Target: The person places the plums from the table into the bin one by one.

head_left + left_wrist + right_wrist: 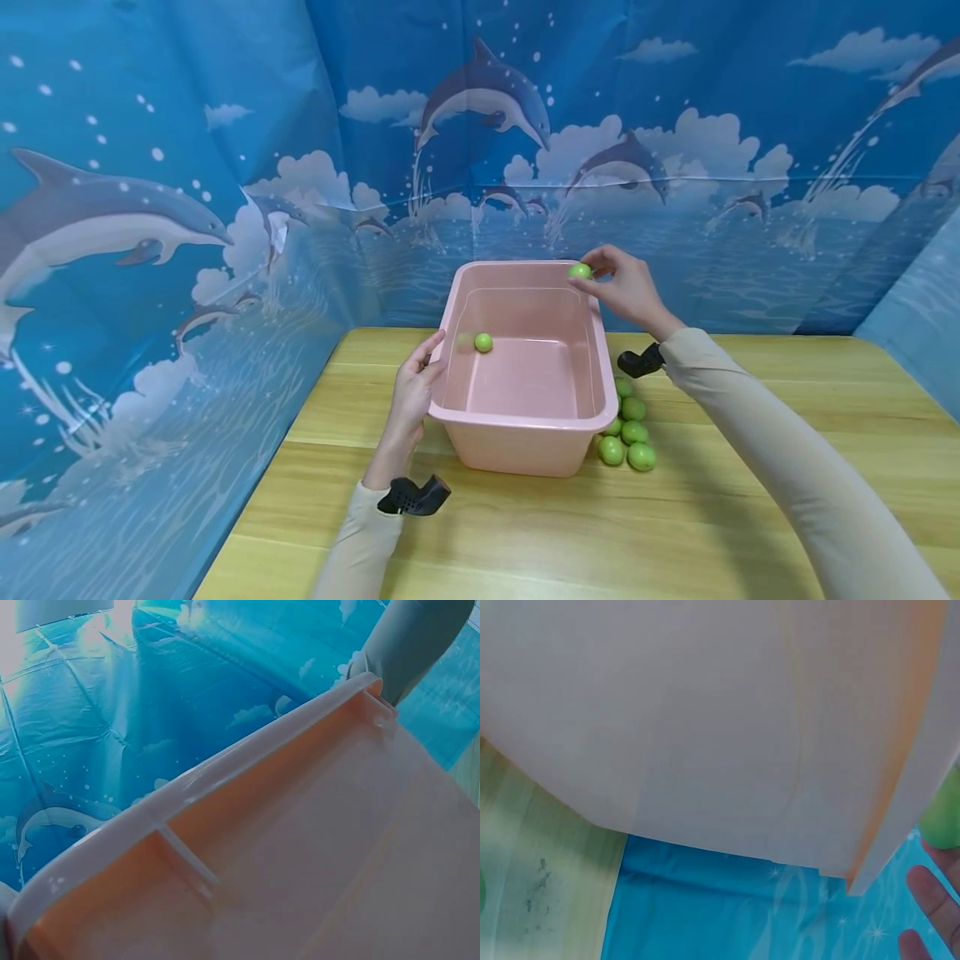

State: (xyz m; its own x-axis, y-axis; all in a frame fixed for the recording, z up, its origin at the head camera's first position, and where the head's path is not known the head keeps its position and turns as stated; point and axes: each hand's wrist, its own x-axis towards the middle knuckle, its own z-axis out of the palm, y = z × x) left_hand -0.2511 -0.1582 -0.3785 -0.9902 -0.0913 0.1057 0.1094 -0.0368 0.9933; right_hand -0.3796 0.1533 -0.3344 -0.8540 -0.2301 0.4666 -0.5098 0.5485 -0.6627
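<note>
A deep pink plastic basin point(525, 421) stands on the table. My left hand point(412, 387) holds its left rim; in the left wrist view the outside wall of the basin point(322, 825) takes up most of the frame. Over the far right corner of the rim, my right hand point(626, 287) pinches a lime point(580, 271) between thumb and fingers. That lime point(941, 814) is partly cut off at the edge of the right wrist view. Inside the basin, one lime point(483, 342) lies toward the left wall.
Several limes point(633, 432) are grouped on the wooden table point(720, 517) against the basin's right side. A blue curtain point(480, 167) printed with dolphins hangs behind and left of the table. Each wrist wears a black camera, such as the one on the left wrist point(414, 496).
</note>
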